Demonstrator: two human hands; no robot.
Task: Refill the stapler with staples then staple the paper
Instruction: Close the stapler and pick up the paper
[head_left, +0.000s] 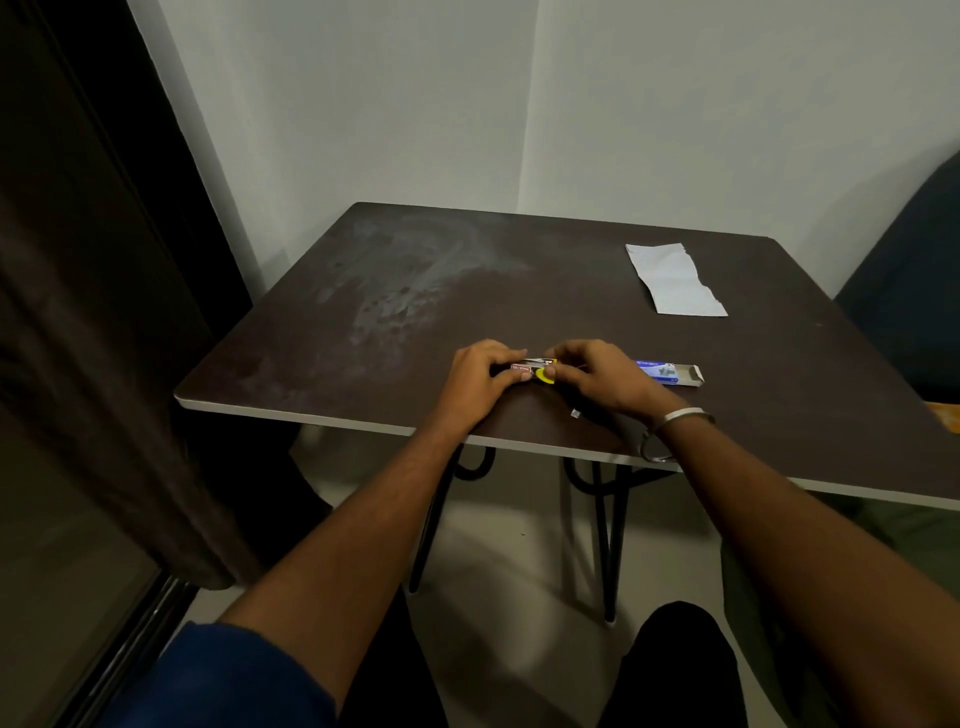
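A small stapler (535, 370) with a yellow end and a red label lies near the table's front edge, held between both hands. My left hand (480, 376) grips its left end, fingers curled over it. My right hand (602, 374) pinches its right end by the yellow part; whether it also holds staples is hidden by the fingers. A blue and white staple box (670, 374) lies open-ended just right of my right hand. A white folded paper (675, 280) rests at the far right of the table.
The dark brown table (389, 312) has a pale front edge and black metal legs. A dark curtain (104, 312) hangs at the left. A dark chair (909, 270) stands at the right. A tiny white scrap (575, 413) lies under my right wrist.
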